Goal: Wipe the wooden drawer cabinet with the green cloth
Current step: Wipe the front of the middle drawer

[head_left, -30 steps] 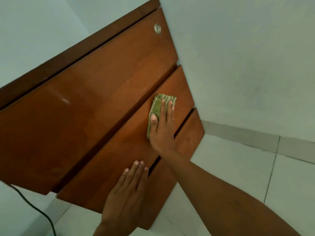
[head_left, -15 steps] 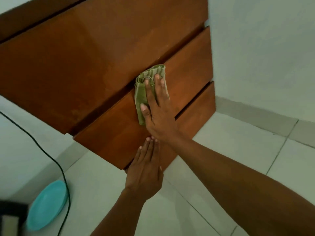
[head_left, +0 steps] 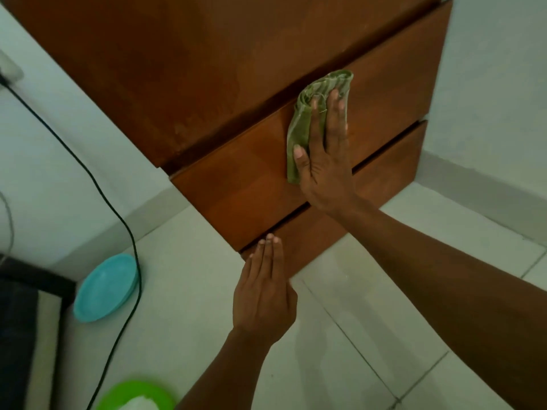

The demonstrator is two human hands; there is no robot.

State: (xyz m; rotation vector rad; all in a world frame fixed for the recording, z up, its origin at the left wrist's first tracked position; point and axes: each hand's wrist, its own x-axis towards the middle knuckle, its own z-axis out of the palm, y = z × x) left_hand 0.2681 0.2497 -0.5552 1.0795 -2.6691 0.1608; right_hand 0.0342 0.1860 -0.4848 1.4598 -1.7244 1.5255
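The wooden drawer cabinet (head_left: 207, 84) fills the upper middle of the view, its brown drawer fronts tilted. My right hand (head_left: 325, 161) lies flat on the middle drawer front and presses the folded green cloth (head_left: 299, 125) against the wood. The cloth sticks out above and to the left of my fingers. My left hand (head_left: 263, 291) is held flat with its fingers together, its fingertips touching the lower left corner of the bottom drawer. It holds nothing.
A black cable (head_left: 118, 217) runs down the white wall and across the tiled floor at the left. A turquoise plate (head_left: 103, 288) leans by the wall. A green dish (head_left: 136, 395) sits at the bottom edge. A dark framed object (head_left: 26, 321) stands far left.
The view has tilted down and left, showing more floor. My right hand has slid the cloth left along the middle drawer toward its upper edge. My left hand has dropped to the bottom drawer's corner.
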